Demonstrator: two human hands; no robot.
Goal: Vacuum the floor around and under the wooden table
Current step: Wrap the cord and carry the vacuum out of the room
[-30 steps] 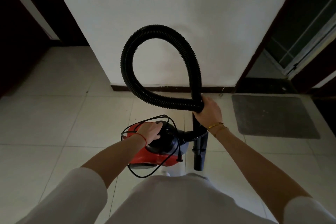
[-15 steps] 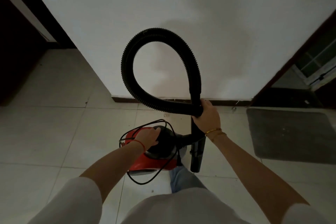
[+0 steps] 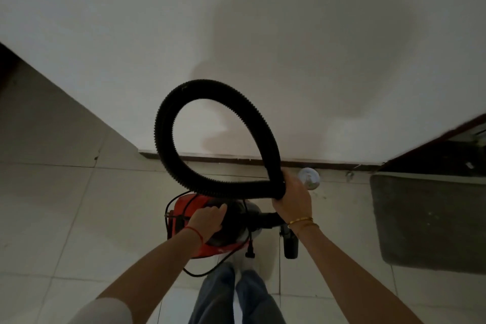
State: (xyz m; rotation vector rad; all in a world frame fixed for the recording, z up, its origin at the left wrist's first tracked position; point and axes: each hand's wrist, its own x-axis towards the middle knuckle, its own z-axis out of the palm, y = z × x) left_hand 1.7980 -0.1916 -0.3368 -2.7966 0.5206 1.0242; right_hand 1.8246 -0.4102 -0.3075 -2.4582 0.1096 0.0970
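Note:
I carry a small red and black vacuum cleaner above the tiled floor, low in the middle of the view. My left hand grips the top of its black body. Its black ribbed hose curls up in a big loop in front of the white wall. My right hand grips the hose where the loop crosses itself. The black nozzle hangs down below that hand. A thin black power cord is wrapped loosely round the body and dangles under it. No wooden table is in sight.
A white wall with a dark skirting strip stands close ahead. A grey mat lies on the floor at the right, by a dark doorway. A small round shiny thing sits near the skirting. Pale tiles stretch to the left.
I have walked closer to the wall, which now fills the upper view. My legs have come into sight below. Both hands keep their hold on the vacuum and hose.

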